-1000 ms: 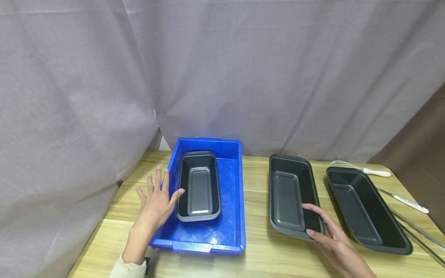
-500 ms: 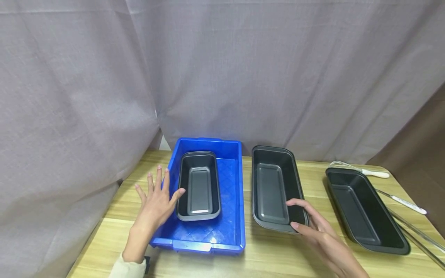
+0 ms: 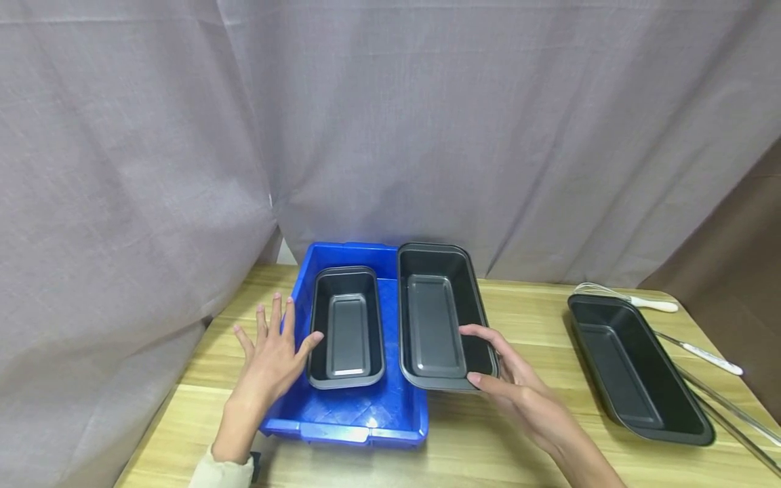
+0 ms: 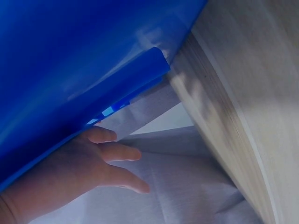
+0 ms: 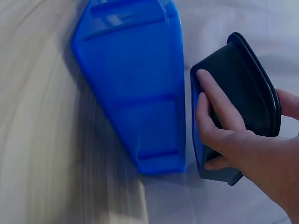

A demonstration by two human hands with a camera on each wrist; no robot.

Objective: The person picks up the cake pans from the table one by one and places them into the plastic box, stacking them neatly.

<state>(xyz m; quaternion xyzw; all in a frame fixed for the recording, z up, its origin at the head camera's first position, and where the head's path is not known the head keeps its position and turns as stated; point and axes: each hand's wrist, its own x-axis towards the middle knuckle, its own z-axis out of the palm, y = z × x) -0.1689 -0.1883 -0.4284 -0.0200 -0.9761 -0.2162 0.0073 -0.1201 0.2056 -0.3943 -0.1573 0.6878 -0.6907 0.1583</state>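
My right hand [image 3: 518, 379] grips the near right corner of a dark loaf pan [image 3: 434, 325], thumb and index finger inside, other fingers under it. The right wrist view shows this pan [image 5: 238, 93] held in the air beside the blue bin [image 5: 135, 88]. In the head view it overlaps the bin's right wall. Another dark loaf pan [image 3: 348, 332] sits inside the blue bin [image 3: 366, 434], on its left side. My left hand [image 3: 268, 359] has its fingers spread at the bin's left wall; the left wrist view shows them straight beside the rim [image 4: 154, 60].
A third dark loaf pan [image 3: 641, 373] rests on the wooden table [image 3: 518, 468] at the right. Beyond it lie a whisk [image 3: 653, 303], a white-handled utensil [image 3: 710, 357] and metal rods [image 3: 732, 403]. A grey curtain [image 3: 427, 135] hangs behind.
My right hand has carried its loaf pan leftward and slightly away from me, from over the table to the bin's right wall. The left hand has stayed in place.
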